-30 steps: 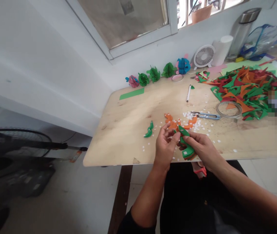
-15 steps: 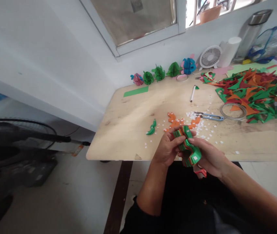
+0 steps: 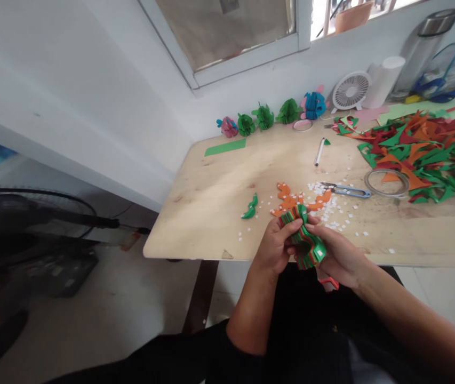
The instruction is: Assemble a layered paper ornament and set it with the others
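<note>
Wavy green-and-orange paper stack [image 3: 311, 247] now turned more edge-on, layers easier to tell apart; left hand [image 3: 272, 245] and right hand [image 3: 342, 257] both pinch it, at pale wooden bench [image 3: 199, 213].

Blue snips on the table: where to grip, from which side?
Best bet: pinch the blue snips mid-handle, from above, across the handle's long sides. They lie flat, the handle long and narrow; dark blades point left among white bits. I'd avoid the right end, close to the ring.
</note>
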